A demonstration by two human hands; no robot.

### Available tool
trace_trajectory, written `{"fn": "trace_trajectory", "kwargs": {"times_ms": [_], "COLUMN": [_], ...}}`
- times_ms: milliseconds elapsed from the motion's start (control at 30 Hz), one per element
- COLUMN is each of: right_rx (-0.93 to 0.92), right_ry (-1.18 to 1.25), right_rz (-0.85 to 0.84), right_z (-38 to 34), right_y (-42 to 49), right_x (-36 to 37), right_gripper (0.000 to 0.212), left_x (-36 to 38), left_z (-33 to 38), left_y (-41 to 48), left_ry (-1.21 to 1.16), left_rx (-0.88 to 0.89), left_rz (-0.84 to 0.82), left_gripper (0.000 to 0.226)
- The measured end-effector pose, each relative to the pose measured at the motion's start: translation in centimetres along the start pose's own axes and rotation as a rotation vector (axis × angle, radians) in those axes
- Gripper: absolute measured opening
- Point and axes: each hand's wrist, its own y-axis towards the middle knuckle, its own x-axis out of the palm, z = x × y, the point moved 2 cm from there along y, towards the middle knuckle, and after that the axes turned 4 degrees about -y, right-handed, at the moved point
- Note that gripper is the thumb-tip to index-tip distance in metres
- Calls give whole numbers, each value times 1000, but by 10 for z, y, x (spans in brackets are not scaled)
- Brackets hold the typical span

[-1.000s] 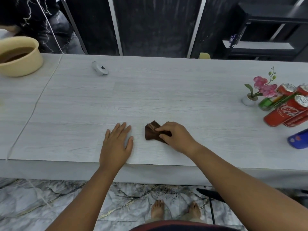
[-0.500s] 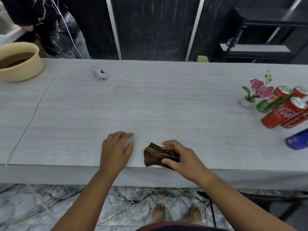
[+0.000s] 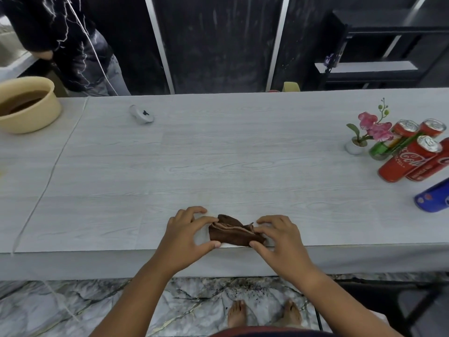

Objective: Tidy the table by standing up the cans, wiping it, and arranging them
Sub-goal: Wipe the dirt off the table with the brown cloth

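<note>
Brown cloth [image 3: 234,231] pinched between both hands.

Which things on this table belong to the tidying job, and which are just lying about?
Job: brown cloth held by left hand and right hand; red cans; blue can; table.
Lying about: flower pot, beige bowl, grey gadget, green glass.

The counter [image 3: 218,154] lies open across its middle, with cans [image 3: 410,159] and a flowerpot [image 3: 354,147] crowding the right and a bowl [image 3: 29,105] far left.
</note>
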Motion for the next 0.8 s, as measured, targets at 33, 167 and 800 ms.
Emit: {"fn": "trace_trajectory", "kwargs": {"times_ms": [33, 167, 800], "right_rx": [-1, 25, 597], "right_ry": [5, 30, 801], "right_rz": [4, -24, 110], "right_z": [0, 5, 120], "right_y": [0, -4, -109], "right_x": [-1, -8, -119], "right_gripper": [28, 25, 12], "left_x": [2, 9, 103], "left_z": [4, 18, 176], "left_y": [2, 7, 80], "left_ry": [-8, -42, -585], "left_rx": [2, 31, -36], "left_rz": [2, -1, -397], "left_gripper": [57, 41, 35]}}
